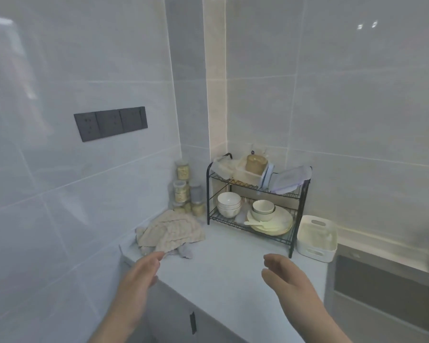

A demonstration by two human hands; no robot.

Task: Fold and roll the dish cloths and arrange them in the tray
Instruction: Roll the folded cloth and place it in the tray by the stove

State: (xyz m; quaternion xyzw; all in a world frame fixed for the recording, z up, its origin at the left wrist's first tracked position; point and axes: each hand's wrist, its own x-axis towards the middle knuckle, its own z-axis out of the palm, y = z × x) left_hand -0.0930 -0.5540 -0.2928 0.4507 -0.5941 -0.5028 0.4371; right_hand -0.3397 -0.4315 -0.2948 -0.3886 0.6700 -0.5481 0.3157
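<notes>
Lying near left hand (pixel 144 271): dish cloths (pixel 171 231)

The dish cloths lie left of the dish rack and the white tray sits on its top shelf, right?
No: the head view shows the white tray on the counter right of the dish rack. The dish cloths do lie left of it.
</notes>
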